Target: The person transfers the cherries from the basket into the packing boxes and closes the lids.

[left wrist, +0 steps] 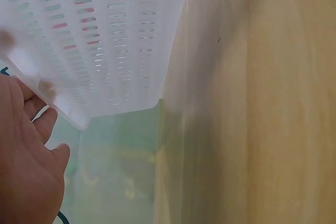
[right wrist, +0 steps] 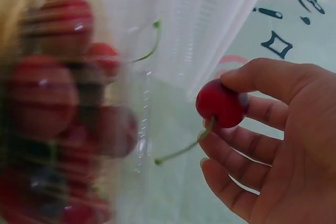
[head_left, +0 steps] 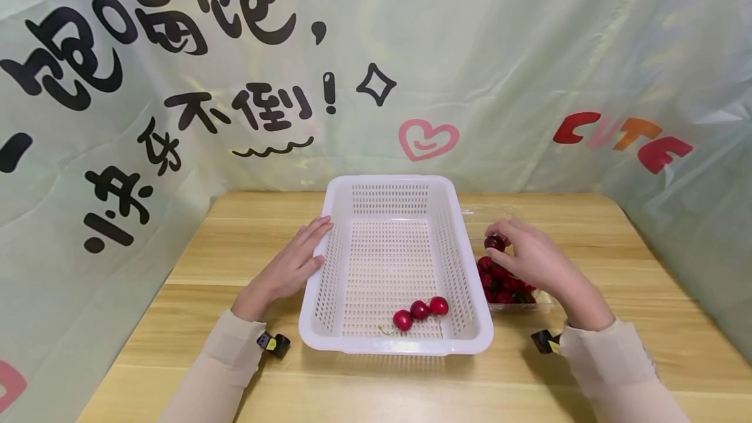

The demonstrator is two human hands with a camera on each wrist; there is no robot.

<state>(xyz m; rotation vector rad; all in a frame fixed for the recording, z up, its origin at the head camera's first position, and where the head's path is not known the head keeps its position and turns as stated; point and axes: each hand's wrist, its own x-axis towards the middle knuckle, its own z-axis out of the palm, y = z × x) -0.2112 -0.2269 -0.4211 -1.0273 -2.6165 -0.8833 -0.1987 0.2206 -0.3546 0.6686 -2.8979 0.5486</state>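
My right hand [head_left: 531, 255] pinches a dark red cherry [right wrist: 222, 103] between thumb and fingers, its green stem [right wrist: 181, 153] hanging free. Below that hand, a clear plastic box [right wrist: 144, 129] holds many more cherries [head_left: 504, 284]. The white perforated basket [head_left: 388, 344] stands in the middle of the table, with three cherries [head_left: 420, 310] near its front right corner. At the basket's left rim my left hand [head_left: 290, 260] rests, fingers laid on the edge; in the left wrist view its fingertips are partly hidden behind the rim.
The wooden table [head_left: 194, 318] reaches back to a pale printed cloth [head_left: 517, 83], which also hangs along both sides. The clear box sits close against the basket's right side. Black straps [head_left: 275, 344] hang at both wrists.
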